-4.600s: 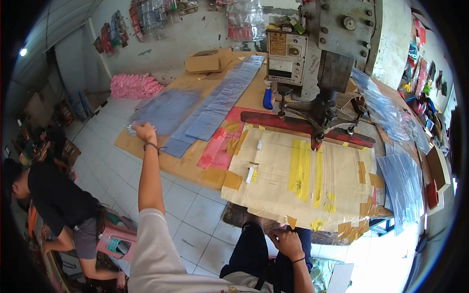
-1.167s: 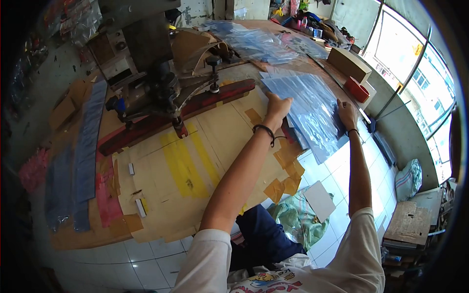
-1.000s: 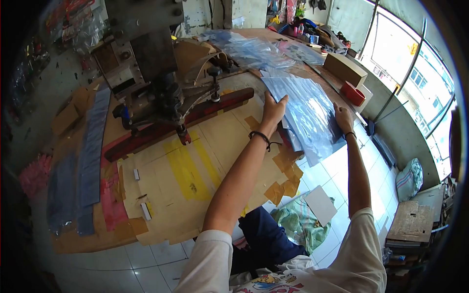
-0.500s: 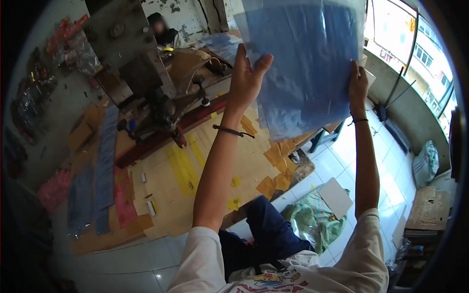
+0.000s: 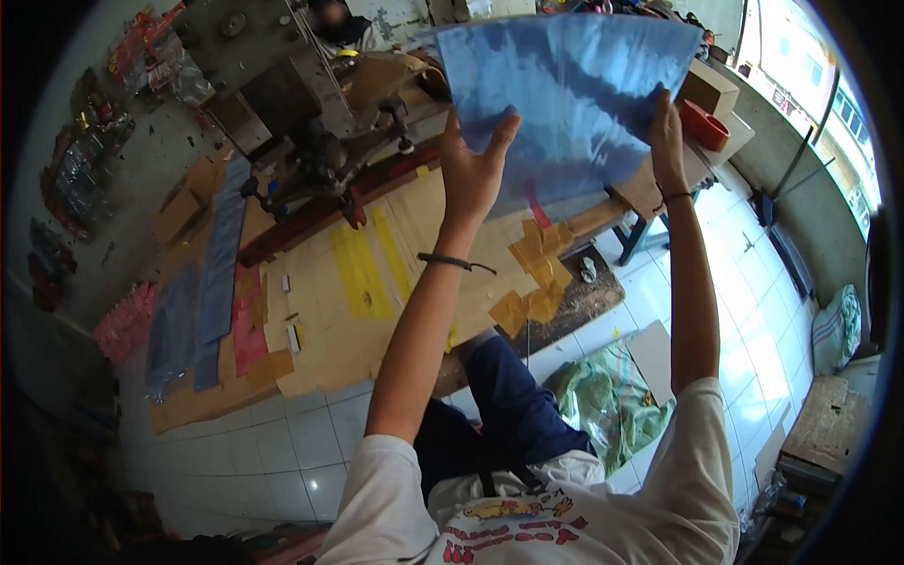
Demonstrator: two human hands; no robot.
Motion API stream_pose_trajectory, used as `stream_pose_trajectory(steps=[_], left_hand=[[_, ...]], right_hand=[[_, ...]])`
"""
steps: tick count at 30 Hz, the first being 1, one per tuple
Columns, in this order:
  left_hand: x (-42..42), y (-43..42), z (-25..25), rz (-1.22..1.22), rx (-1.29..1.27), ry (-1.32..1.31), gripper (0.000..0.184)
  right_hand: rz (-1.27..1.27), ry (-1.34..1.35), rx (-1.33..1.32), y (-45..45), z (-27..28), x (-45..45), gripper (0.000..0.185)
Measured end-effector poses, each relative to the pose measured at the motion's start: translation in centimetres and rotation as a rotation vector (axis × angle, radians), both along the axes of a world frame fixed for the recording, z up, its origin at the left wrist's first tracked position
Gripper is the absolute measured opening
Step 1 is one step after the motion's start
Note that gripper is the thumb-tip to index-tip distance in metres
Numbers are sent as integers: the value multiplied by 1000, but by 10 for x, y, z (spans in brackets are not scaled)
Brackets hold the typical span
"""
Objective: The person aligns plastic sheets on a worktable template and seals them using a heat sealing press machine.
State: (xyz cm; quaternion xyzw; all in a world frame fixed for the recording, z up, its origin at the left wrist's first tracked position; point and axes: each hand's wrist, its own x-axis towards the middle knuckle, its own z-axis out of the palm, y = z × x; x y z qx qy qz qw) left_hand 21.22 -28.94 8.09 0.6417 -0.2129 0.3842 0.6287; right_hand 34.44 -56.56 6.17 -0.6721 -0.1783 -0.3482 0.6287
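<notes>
"Blue translucent plastic sheeting (image 5: 565, 89): where is it kept?"

"Raised, over the far right part of the worktable (image 5: 188, 411); broad, streaked with glare. Single or layered: cannot be told."

"Supports?"

"Two. Left hand (image 5: 474, 174): at the sheeting's left edge, thumb spread well away from the fingers, black cord at the wrist. Right hand (image 5: 667, 146): at the right edge, fingertips up by the border, dark band at the wrist. The sheeting is held between them; the exact grip of the fingers behind it cannot be told."

"Items beneath and about?"

"One pale board (image 5: 311, 301), on the table, near side. Upon it: yellow strips (image 5: 363, 273), lengthwise; brown tape patches (image 5: 532, 273), at the right end; small white pieces (image 5: 294, 337), at the left end."

"Machinery?"

"One press (image 5: 315, 155), dark metal, with a red bar (image 5: 292, 232) lying across the far side of the board."

"Left of the board?"

"Red sheet (image 5: 250, 330), just beside it; next, blue plastic strips (image 5: 224, 259), lying flat; farther left, a pink bundle (image 5: 124, 322). Cardboard box (image 5: 185, 202), far left on the table."

"Right side?"

"Red ring (image 5: 704, 127), near the right hand; carton (image 5: 718, 87), beyond it. Green sack (image 5: 593, 405), on the tiled floor (image 5: 315, 433)."

"Persons?"

"One other person (image 5: 348, 30), at the far side, past the press."
</notes>
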Motion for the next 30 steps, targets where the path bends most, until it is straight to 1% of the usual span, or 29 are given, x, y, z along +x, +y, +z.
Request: stream_pose_trajectory(steps=[2, 5, 6, 9, 11, 13, 15, 16, 18, 19, 20, 21, 22, 23, 25, 26, 27, 28, 29, 30], left_hand=[[4, 1, -17, 17, -1, 56, 41], [-14, 1, -1, 74, -32, 98, 35], [-20, 0, 6, 85, -56, 38, 31], [-33, -10, 30, 95, -183, -81, 29], [-30, -13, 41, 30, -218, -93, 32], [-20, -16, 54, -21, -245, -89, 34], [-9, -24, 60, -55, -263, -48, 37], [3, -26, 55, -118, -273, -31, 40], [18, -31, 32, -116, -271, 54, 41], [27, -35, 16, -115, -269, 92, 42], [35, -39, -16, -116, -348, 225, 42], [35, -46, -45, -115, -432, 355, 41], [24, -52, -56, -93, -430, 391, 42], [20, -54, -59, -68, -426, 415, 42], [31, -49, -50, -124, -413, 426, 41], [29, -49, -53, -148, -420, 456, 40], [27, -49, -49, -150, -446, 415, 39], [26, -48, -36, -157, -459, 363, 38], [25, -47, -20, -166, -468, 313, 37], [19, -46, -1, -100, -424, 236, 32]], right_hand=[[-28, 87, -96, -8, -2, -13, 66], [-94, 158, -82, -5, 1, -9, 72], [-185, 54, -23, 4, 8, -11, 76], [-376, -137, -18, 11, 60, -27, 74], [-429, -216, -36, 12, 105, -42, 74], [-606, -266, -182, -11, 146, -29, 72], [-493, -306, -94, -4, 189, -42, 55], [-473, -282, -107, -5, 197, -42, 57], [-628, -297, -436, -35, 175, 5, 62], [-630, -218, -506, -37, 149, 21, 64], [-630, -141, -581, -37, 123, 37, 66], [-549, 16, -564, -30, 90, 43, 65], [-543, -33, -494, -24, 65, 46, 67], [-531, -91, -418, -19, 56, 45, 68], [-461, -32, -317, -10, 72, 30, 67], [-543, 14, -414, -22, 80, 41, 68], [-452, 101, -406, -14, 102, 18, 68], [-500, -26, -370, -13, 115, 16, 67], [-518, -62, -334, -12, 134, 8, 66], [-537, -98, -298, -10, 154, 0, 66]])
